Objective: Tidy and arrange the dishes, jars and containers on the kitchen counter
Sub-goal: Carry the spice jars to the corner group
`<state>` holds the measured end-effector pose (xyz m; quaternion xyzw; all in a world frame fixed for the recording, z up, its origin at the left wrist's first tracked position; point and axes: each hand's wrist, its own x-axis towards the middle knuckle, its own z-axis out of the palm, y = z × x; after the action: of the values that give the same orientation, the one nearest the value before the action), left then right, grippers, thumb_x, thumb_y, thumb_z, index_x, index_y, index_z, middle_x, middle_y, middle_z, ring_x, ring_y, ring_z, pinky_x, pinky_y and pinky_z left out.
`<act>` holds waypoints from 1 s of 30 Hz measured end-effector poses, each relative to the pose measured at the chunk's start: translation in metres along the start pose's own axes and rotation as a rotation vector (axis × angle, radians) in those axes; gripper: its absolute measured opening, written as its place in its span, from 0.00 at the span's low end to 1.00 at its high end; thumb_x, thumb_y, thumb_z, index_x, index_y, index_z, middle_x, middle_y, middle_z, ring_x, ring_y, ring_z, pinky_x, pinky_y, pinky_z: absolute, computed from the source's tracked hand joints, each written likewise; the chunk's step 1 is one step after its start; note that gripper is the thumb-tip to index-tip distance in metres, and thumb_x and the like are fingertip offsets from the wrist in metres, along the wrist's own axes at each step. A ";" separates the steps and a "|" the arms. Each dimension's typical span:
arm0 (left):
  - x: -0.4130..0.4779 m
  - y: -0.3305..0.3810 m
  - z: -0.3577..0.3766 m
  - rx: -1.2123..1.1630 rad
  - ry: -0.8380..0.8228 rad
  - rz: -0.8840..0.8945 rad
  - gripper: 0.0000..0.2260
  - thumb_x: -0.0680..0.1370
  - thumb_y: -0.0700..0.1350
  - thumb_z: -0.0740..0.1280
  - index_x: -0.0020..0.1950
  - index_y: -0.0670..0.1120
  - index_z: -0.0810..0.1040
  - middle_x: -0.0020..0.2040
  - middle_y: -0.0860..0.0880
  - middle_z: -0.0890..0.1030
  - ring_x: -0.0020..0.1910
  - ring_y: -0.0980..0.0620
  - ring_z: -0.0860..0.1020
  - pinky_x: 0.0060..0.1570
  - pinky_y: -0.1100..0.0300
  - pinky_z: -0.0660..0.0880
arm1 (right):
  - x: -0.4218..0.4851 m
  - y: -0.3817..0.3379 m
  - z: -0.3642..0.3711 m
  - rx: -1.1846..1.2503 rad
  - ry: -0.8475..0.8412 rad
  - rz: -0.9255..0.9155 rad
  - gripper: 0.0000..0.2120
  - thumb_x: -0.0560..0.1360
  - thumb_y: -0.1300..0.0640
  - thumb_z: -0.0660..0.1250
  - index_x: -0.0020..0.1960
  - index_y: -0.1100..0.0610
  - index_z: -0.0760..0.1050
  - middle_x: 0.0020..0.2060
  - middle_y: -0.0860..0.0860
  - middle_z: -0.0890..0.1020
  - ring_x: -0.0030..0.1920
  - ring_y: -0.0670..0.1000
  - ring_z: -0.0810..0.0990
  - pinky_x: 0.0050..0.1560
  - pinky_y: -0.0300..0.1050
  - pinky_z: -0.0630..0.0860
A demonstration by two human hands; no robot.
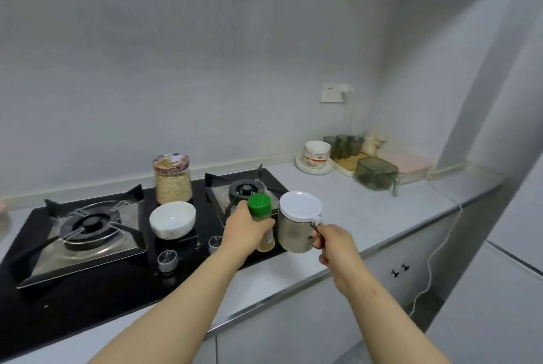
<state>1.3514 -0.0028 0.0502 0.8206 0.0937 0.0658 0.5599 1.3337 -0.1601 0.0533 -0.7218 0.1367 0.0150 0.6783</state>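
Grey counter (367, 202): hob (123, 284), plate (302, 167), green bowl (376, 174).

Two bare forearms reach forward and draw closer together toward the hands. The left forearm (176, 302) slants up and to the right to the left grip (246, 224). Its fingers and thumb curl round a green-capped spice bottle (259, 205) just below the cap. The right forearm (390, 313) slants up and to the left to the right grip (335, 243). This grip has the back of the hand facing the camera and pinches the handle of a white-lidded jar (293, 231). The two grips do not touch.
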 end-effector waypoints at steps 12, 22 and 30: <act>0.047 0.057 0.145 0.055 -0.168 0.091 0.20 0.74 0.45 0.70 0.63 0.43 0.69 0.61 0.45 0.75 0.59 0.47 0.74 0.55 0.55 0.72 | 0.068 0.011 -0.131 0.098 0.148 0.047 0.12 0.78 0.63 0.56 0.36 0.57 0.69 0.28 0.51 0.69 0.29 0.47 0.61 0.32 0.39 0.58; 0.169 0.092 0.226 -0.039 -0.232 0.083 0.21 0.75 0.43 0.70 0.65 0.44 0.69 0.62 0.46 0.75 0.60 0.47 0.73 0.53 0.57 0.71 | 0.200 -0.018 -0.178 0.052 0.232 0.016 0.11 0.76 0.64 0.55 0.36 0.58 0.68 0.28 0.51 0.68 0.29 0.47 0.62 0.32 0.40 0.59; 0.286 0.115 0.275 -0.078 -0.207 0.131 0.20 0.74 0.43 0.71 0.64 0.44 0.71 0.58 0.47 0.77 0.56 0.48 0.74 0.54 0.57 0.71 | 0.320 -0.056 -0.179 0.140 0.221 -0.030 0.12 0.76 0.64 0.55 0.34 0.57 0.66 0.29 0.51 0.68 0.28 0.48 0.59 0.32 0.40 0.58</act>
<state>1.6976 -0.2277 0.0584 0.8048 -0.0211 0.0210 0.5928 1.6248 -0.3900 0.0560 -0.6720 0.2004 -0.0843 0.7079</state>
